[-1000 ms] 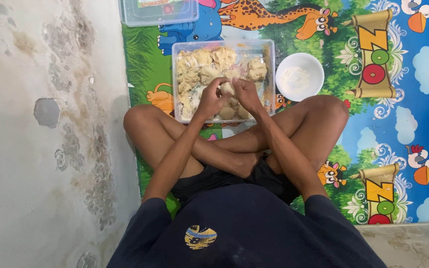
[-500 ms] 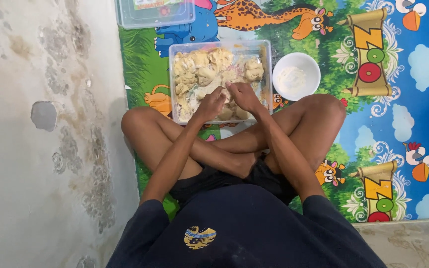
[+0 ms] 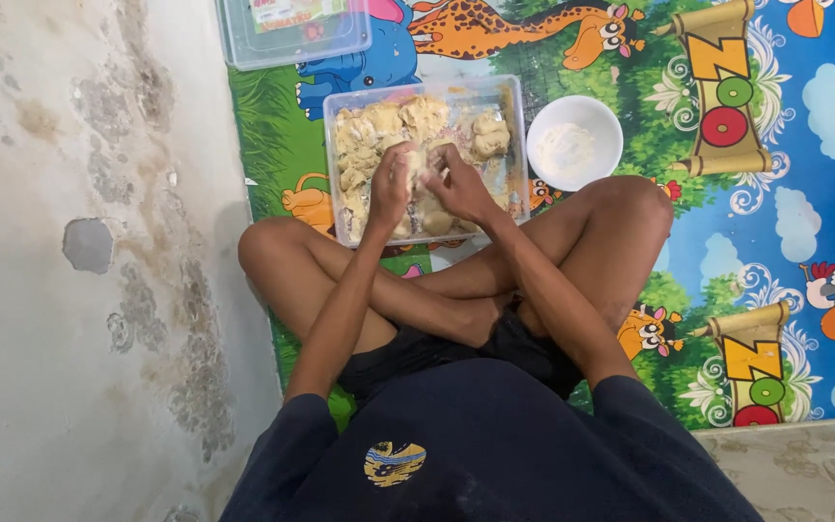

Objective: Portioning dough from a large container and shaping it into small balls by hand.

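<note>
I sit cross-legged on a colourful animal-print mat [image 3: 785, 222]. In front of my knees stands a clear plastic tub [image 3: 512, 97] full of pale yellowish dough lumps [image 3: 424, 116]. Both hands are over the tub's middle. My left hand [image 3: 390, 186] and my right hand [image 3: 458, 184] press together around one piece of dough [image 3: 419, 162] held between them, fingers curled on it.
A white bowl of white powder [image 3: 572, 143] sits just right of the tub. A second clear lidded container [image 3: 294, 31] lies at the top, beyond the tub. A stained concrete wall [image 3: 79, 261] runs along the left, close to my left knee.
The view has shifted slightly; my hands stay over the tub, working the dough piece between them, a little nearer the tub's middle than before.
</note>
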